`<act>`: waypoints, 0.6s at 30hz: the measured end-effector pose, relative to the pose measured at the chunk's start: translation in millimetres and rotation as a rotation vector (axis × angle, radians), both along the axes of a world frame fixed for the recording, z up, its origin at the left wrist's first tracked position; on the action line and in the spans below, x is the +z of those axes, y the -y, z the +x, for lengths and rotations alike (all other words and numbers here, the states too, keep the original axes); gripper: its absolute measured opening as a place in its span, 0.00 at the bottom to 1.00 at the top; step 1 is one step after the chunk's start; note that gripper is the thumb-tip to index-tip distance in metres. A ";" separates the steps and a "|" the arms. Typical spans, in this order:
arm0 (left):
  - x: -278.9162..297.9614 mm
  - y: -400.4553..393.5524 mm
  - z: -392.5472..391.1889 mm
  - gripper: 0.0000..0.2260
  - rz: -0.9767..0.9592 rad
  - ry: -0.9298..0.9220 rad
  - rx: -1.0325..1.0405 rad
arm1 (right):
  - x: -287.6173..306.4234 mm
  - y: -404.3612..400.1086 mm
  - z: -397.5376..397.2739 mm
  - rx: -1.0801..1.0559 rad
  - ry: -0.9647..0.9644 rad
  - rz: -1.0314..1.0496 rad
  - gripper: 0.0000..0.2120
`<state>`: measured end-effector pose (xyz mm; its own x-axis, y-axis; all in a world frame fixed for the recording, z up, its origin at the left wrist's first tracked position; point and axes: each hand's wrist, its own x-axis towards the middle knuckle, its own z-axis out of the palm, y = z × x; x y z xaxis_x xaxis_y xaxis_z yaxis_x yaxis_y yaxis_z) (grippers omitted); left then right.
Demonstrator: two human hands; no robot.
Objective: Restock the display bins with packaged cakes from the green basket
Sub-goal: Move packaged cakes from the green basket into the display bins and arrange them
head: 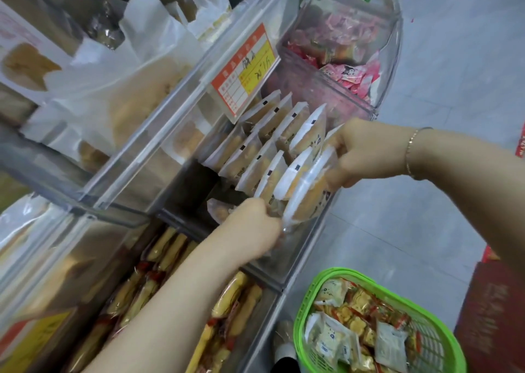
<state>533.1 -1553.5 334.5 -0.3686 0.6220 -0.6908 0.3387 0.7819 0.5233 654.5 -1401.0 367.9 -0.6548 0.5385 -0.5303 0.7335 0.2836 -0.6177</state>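
A clear display bin [301, 247] in the middle holds two rows of upright packaged cakes [255, 151] in white and clear wrappers. My right hand [366, 151] grips the top of the frontmost cake packet [308, 191] at the near end of the row. My left hand [255, 228] pinches the lower end of the same front packets. The green basket [309, 310] stands on the floor at the lower right, holding several wrapped cakes and snack packets [360, 324].
An orange and yellow price tag [244, 71] hangs over the bin. A bin of pink packets [343, 51] sits beyond it, a bin of long yellow packets [227, 313] nearer me. White bags fill the upper shelves. A red box [494, 316] stands on the grey floor at right.
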 end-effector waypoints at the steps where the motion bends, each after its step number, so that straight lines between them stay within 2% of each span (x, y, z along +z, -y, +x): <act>1: 1.2 -6.4 5.0 0.08 -0.028 0.205 0.150 | -0.5 0.1 -4.5 0.013 0.029 0.034 0.07; 4: -3.3 -11.6 9.8 0.17 -0.025 0.692 0.641 | -2.4 1.8 -14.6 0.059 0.118 0.088 0.04; 7: -15.4 -6.4 10.4 0.17 0.048 0.904 0.962 | -4.0 5.6 -21.0 0.126 0.211 0.089 0.07; 10: -29.0 -7.5 17.3 0.17 0.084 0.951 1.099 | 4.2 9.8 -24.3 0.176 0.245 0.087 0.13; 13: -39.5 -12.4 20.6 0.12 0.142 0.937 1.190 | 13.0 16.5 -30.2 0.230 0.232 0.216 0.17; 15: -44.6 -15.0 21.6 0.09 0.180 0.948 1.244 | 11.8 22.8 -36.0 0.279 0.282 0.336 0.17; 18: -51.6 -18.4 26.0 0.06 0.233 0.946 1.308 | 4.6 28.9 -40.4 0.295 0.343 0.364 0.15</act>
<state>559.1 -1535.0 282.9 -0.2224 0.3607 -0.9058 -0.9471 0.1406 0.2885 614.1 -1429.9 372.6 -0.6280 0.5471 -0.5534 0.7325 0.6558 -0.1829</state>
